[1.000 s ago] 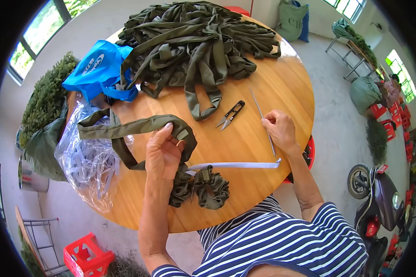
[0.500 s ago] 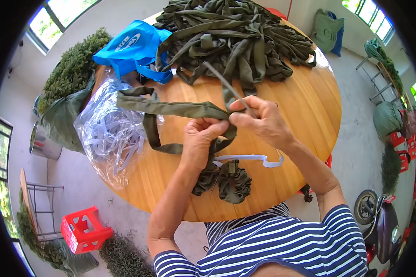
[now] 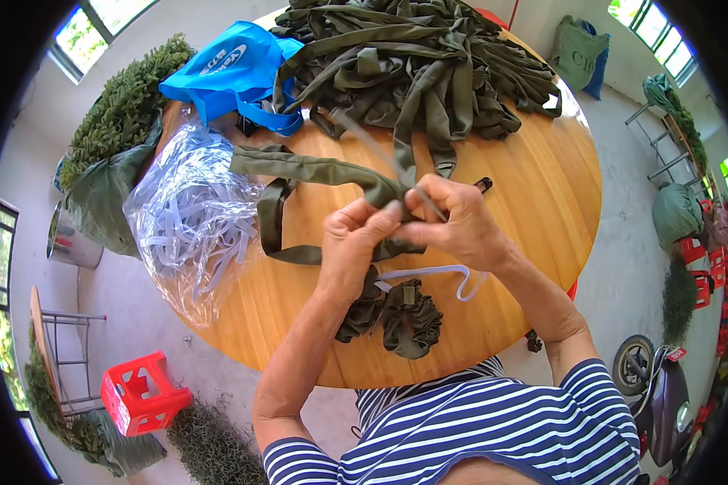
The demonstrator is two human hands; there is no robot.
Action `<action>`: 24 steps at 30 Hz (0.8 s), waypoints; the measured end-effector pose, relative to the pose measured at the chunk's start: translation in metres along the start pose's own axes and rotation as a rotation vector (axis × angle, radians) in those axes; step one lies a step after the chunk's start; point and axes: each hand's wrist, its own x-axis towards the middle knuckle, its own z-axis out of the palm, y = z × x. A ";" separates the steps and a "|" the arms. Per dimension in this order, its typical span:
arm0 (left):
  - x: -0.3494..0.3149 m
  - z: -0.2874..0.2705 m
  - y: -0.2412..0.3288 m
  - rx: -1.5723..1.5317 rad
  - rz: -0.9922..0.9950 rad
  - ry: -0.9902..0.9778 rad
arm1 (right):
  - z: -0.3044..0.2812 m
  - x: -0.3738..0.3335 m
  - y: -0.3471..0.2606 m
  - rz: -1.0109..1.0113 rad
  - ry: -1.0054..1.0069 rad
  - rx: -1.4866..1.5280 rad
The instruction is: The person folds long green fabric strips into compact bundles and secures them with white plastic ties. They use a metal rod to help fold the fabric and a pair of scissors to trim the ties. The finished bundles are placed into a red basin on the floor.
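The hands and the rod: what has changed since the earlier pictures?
The right hand moved the thin rod left, meeting the left hand at the green fabric loop. The white elastic, straight before, now curves. The left hand still holds the loop; the blue bag stayed put.

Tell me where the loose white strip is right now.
In the head view, right of centre, the white strip curves just below the right hand, above the gathered green fabric.

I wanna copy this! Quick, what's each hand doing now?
Left hand: closed, pinching the green strip.
Right hand: closed, holding the thin rod, which is blurred.
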 end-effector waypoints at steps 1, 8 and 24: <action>0.001 -0.005 -0.003 -0.006 0.009 0.033 | -0.004 0.000 -0.001 0.072 -0.010 0.080; 0.007 -0.018 0.013 -0.161 0.026 -0.108 | -0.028 0.010 -0.005 0.351 -0.078 0.319; -0.007 0.002 0.018 0.181 0.052 -0.022 | -0.005 0.006 0.000 0.229 -0.058 0.374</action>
